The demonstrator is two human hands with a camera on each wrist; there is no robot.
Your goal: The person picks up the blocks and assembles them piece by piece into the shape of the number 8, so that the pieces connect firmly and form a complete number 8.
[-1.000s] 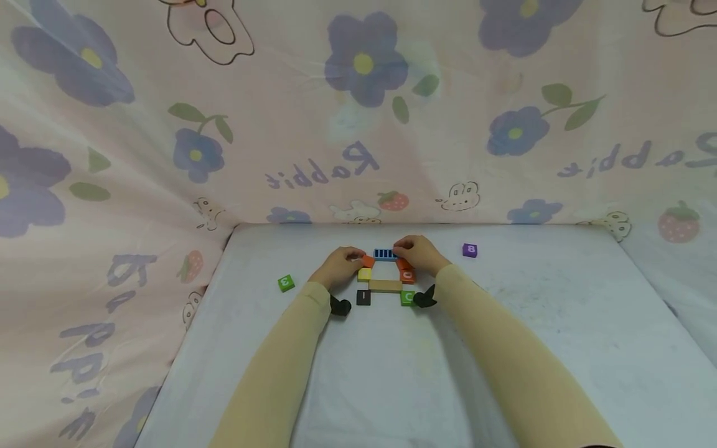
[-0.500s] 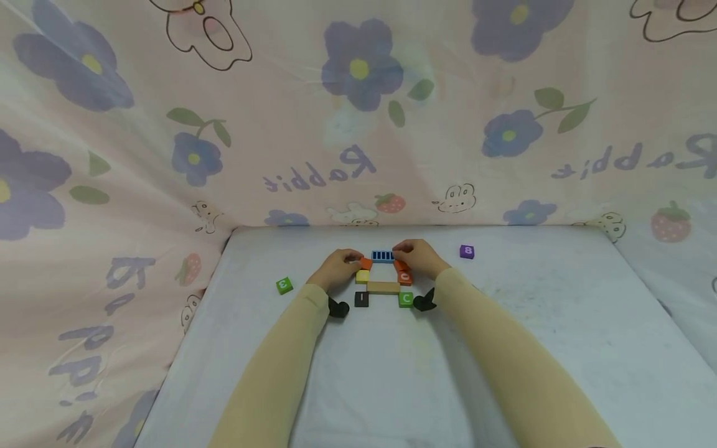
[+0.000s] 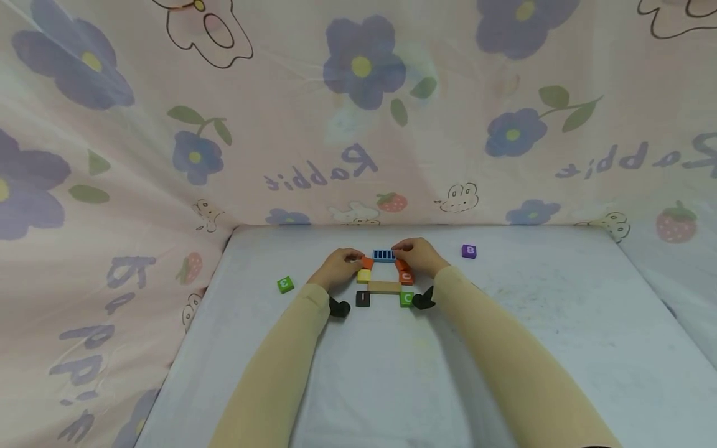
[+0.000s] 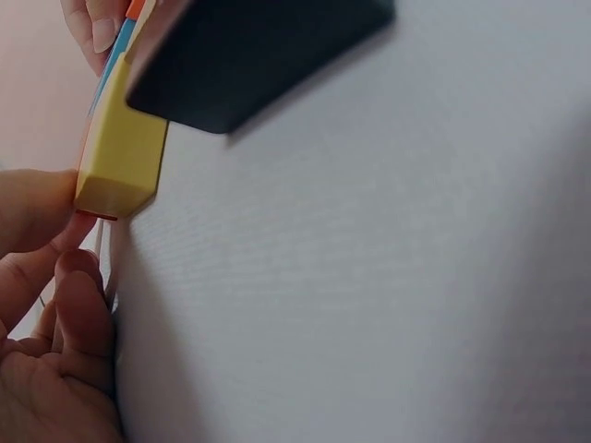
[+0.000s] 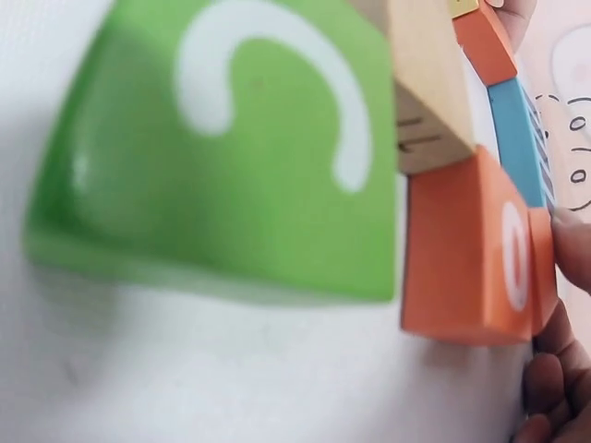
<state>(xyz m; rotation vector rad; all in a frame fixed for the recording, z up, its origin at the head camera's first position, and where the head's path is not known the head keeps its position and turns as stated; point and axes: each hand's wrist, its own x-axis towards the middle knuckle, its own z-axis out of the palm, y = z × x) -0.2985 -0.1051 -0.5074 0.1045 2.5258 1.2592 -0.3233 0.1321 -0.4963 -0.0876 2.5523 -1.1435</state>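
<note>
In the head view the blocks look nearly all laid: black block (image 3: pixel 363 298) and green C block (image 3: pixel 406 300) nearest the person, wooden bar (image 3: pixel 384 287) beyond, yellow block (image 3: pixel 364 276) and orange 0 block (image 3: pixel 406 278) up the sides, blue block (image 3: pixel 383 256) across the far end; only the green 3 block (image 3: pixel 285 284) and purple 8 block (image 3: pixel 468 251) lie well apart, seemingly unused; left hand (image 3: pixel 336 267) pinches the left orange block (image 3: pixel 367 263), right hand (image 3: pixel 421 255) the right orange block (image 3: pixel 401 265); in the left wrist view thumb and bent fingers meet just past the yellow block; in the right wrist view the thumb lies beside the blue block, fingers curled below; how firmly either grips, I cannot tell.
</note>
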